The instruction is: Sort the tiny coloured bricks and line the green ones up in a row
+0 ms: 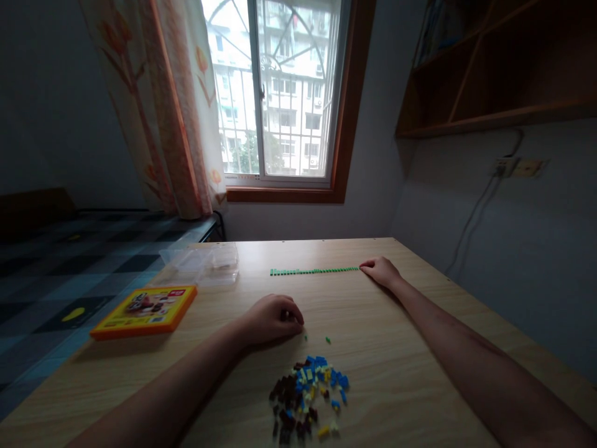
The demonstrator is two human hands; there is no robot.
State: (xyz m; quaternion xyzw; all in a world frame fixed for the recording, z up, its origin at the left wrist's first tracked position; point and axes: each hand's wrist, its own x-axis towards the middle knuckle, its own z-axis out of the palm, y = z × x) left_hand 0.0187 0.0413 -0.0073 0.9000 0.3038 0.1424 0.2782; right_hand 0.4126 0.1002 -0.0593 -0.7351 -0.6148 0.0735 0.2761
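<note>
A long row of small green building bricks stretches across the far half of the table. At its right end is my right hand, its thumb and fingertips pinched together against the last brick; whether a brick is between them is hidden. My left hand rests on the table nearer to me, fingers curled in with the tips close together. What it holds, if anything, I cannot make out. Two loose green bricks lie just beside its fingertips. Closer still is a pile of brown, blue, yellow and cream bricks.
A flat yellow and orange box lies at the table's left side. Behind it stands a clear plastic tray. The wooden table ends before a window wall. A bed with a checked cover adjoins on the left.
</note>
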